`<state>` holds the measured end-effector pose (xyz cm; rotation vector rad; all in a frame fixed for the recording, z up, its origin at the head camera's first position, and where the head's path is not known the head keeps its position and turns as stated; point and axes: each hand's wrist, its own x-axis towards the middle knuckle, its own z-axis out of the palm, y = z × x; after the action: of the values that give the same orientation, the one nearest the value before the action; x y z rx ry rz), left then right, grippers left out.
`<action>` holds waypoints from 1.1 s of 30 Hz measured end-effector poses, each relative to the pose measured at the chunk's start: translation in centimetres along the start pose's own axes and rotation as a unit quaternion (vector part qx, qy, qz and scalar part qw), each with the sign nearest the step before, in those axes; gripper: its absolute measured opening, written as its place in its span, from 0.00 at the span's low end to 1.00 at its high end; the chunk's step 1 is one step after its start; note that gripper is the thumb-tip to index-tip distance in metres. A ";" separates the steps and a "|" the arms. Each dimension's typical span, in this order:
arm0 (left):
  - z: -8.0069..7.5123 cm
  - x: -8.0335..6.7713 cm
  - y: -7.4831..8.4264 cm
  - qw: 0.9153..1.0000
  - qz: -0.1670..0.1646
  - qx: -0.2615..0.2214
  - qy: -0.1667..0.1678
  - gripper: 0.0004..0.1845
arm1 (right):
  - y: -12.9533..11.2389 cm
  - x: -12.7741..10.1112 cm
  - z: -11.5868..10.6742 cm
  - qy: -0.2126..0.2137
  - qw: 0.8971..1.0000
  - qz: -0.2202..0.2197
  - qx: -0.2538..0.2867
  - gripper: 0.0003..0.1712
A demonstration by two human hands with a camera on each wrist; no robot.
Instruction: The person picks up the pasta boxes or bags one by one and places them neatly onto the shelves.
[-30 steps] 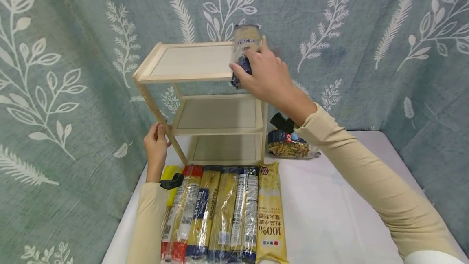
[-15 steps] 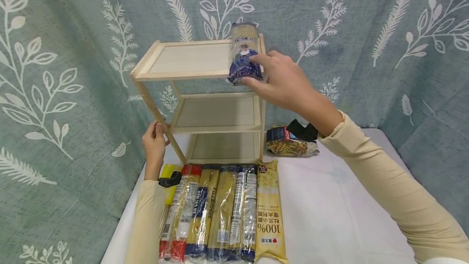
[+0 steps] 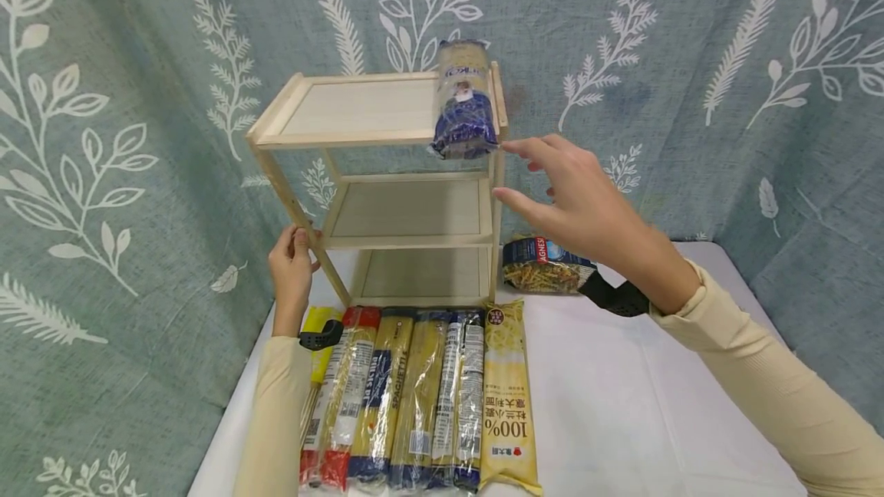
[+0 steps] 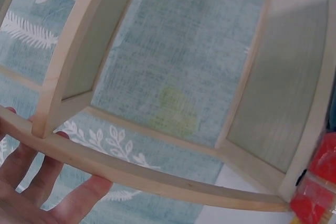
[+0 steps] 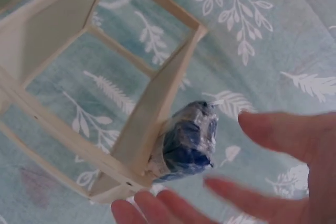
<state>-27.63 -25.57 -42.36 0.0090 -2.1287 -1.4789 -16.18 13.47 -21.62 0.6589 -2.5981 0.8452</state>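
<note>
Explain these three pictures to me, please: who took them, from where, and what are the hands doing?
No machine here: a person wears three cameras. The wide picture comes from the head; the two close ones come from the wrists.

The left hand grips a front leg of a wooden shelf rack standing on a white table.

The right hand is open and holds nothing. It hovers beside a blue pasta packet, which lies on the top shelf with its end hanging over the front edge.

In front of the rack lie long spaghetti packets side by side. Another pasta bag lies to the right.
</note>
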 end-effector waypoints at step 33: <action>-0.5 -0.3 1.4 0.999 -0.018 -0.026 -0.021 0.22 | 5.5 -10.5 8.4 -0.107 0.984 0.100 0.097 0.24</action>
<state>-26.72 -25.33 -41.18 -0.0034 -2.1318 -1.5680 -11.62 15.56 -35.23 0.5746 -2.8356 1.1597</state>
